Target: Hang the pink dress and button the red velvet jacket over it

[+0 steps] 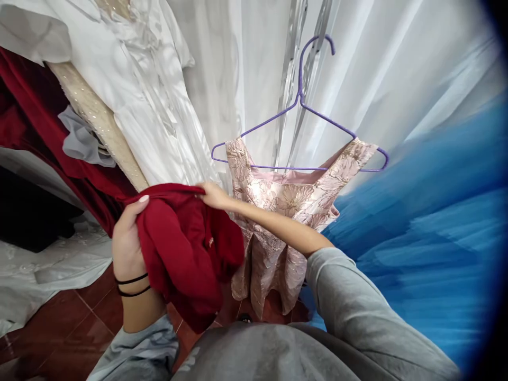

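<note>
A dark red garment (174, 248) hangs bunched between my two hands in front of my body. My left hand (129, 238), with two thin black bands at the wrist, grips its left edge, the thumb lying on top of the cloth. Across from it, my right hand (214, 196) is closed on the upper right edge, its fingertips partly hidden by the fabric. Just behind my right forearm hangs a pink floral brocade dress (293, 198) on a purple hanger (270, 123).
At the left hang a white satin dress (138, 100), a beige sparkly garment (93, 114) and dark red cloth (59, 132). Blue tulle (420, 238) fills the right side. White curtains (377, 63) are behind, and red-brown tiles (91, 317) cover the floor.
</note>
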Demonstrator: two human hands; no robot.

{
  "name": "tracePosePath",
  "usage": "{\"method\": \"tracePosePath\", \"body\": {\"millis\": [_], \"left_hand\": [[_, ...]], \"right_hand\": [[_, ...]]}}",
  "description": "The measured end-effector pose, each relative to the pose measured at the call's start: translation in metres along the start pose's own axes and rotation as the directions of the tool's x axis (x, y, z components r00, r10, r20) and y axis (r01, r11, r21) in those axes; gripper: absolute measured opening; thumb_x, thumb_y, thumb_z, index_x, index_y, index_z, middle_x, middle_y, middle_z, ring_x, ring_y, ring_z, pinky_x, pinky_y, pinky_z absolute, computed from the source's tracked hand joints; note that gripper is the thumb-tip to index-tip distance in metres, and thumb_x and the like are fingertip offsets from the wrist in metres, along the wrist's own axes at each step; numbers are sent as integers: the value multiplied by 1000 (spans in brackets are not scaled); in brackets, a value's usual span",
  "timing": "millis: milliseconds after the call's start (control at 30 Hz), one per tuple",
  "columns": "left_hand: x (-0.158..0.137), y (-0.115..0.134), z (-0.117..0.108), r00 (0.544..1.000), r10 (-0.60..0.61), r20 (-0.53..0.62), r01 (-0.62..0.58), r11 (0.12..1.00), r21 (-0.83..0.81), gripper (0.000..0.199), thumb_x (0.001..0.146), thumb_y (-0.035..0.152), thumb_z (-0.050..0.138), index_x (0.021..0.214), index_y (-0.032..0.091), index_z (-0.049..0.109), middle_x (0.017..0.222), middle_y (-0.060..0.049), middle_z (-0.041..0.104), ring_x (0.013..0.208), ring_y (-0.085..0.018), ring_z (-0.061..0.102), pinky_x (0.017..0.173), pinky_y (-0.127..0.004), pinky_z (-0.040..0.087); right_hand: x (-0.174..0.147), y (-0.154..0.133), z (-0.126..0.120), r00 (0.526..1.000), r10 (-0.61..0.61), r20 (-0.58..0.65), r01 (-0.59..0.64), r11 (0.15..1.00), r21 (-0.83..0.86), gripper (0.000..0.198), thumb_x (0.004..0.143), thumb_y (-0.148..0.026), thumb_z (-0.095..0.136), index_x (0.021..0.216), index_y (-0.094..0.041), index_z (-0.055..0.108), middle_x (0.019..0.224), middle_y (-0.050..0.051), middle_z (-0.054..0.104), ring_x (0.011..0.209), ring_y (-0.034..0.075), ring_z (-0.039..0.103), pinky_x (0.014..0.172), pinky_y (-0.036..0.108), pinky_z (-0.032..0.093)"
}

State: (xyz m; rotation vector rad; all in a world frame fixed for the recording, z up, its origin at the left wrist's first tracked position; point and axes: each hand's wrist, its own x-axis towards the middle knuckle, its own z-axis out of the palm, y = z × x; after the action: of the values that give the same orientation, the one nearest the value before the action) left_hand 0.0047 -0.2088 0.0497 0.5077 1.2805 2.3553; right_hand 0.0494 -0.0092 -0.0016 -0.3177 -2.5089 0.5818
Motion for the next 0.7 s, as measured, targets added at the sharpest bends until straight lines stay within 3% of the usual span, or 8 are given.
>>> {"method": "tracePosePath", "body": {"millis": [100, 200, 267, 333, 400, 500, 600, 700], "left_hand": [[10, 9, 4, 986, 148, -79, -155, 984, -87, 17, 72, 8, 69, 87, 15, 65, 75, 8, 73, 73, -5, 67, 76, -15, 57], [39, 10, 11, 956, 292, 28, -291, 956, -34, 20, 70, 10, 73, 87, 12, 63, 74, 8, 73, 71, -5, 65, 73, -15, 55], [67, 7, 18, 942, 322, 96, -323, 947, -5, 18, 71, 12, 73, 85, 9, 62, 72, 6, 71, 71, -6, 65, 79, -18, 55], [94, 2, 28, 940, 310, 144, -317, 948, 23, 15, 74, 12, 70, 83, 6, 60, 68, 6, 67, 77, -8, 66, 90, -25, 54], [113, -4, 42, 940, 288, 183, -301, 952, 47, 12, 76, 11, 67, 82, 5, 58, 65, 5, 64, 84, -12, 68, 95, -31, 52], [122, -11, 72, 934, 281, 222, -287, 958, -4, 14, 71, 16, 69, 75, 10, 58, 63, 5, 62, 75, -13, 68, 87, -30, 56], [117, -11, 104, 924, 309, 225, -282, 948, -145, 14, 67, 19, 71, 68, 15, 57, 63, 4, 63, 62, -11, 62, 77, -27, 57], [110, -7, 132, 906, 345, 244, -285, 925, -249, 13, 71, 17, 67, 66, 15, 55, 66, 3, 62, 61, -9, 57, 70, -24, 53]], "right_hand": [[64, -11, -49, 994, -90, -63, 82, 990, -114, 26, 85, -3, 48, 104, -10, 66, 101, 6, 70, 104, 21, 64, 93, 31, 48], [113, -10, -103, 973, -218, -71, 182, 923, -338, 20, 87, -2, 48, 98, -9, 63, 105, 7, 68, 108, 22, 62, 96, 37, 47], [133, -5, -133, 967, -253, 39, 246, 872, -423, 10, 86, -4, 55, 90, -6, 64, 97, 3, 67, 105, 19, 63, 97, 36, 47], [142, 3, -158, 966, -158, 207, 236, 866, -441, 11, 86, -11, 60, 84, -2, 65, 83, -2, 62, 98, 15, 65, 94, 35, 48], [141, 10, -177, 953, 50, 300, 104, 873, -477, 23, 88, -19, 56, 84, 1, 65, 74, -6, 55, 88, 10, 65, 87, 31, 49], [129, 14, -201, 928, 279, 246, -87, 806, -585, 21, 91, -17, 54, 93, -1, 68, 69, -7, 53, 73, 6, 61, 77, 25, 51], [114, 11, -228, 920, 337, 199, -129, 740, -660, 19, 89, -7, 53, 102, -7, 67, 67, -6, 53, 65, 8, 55, 68, 26, 51], [102, 5, -254, 924, 365, 117, -172, 667, -725, 12, 87, -4, 53, 89, -8, 64, 65, -6, 50, 70, 12, 56, 71, 33, 49]]}}
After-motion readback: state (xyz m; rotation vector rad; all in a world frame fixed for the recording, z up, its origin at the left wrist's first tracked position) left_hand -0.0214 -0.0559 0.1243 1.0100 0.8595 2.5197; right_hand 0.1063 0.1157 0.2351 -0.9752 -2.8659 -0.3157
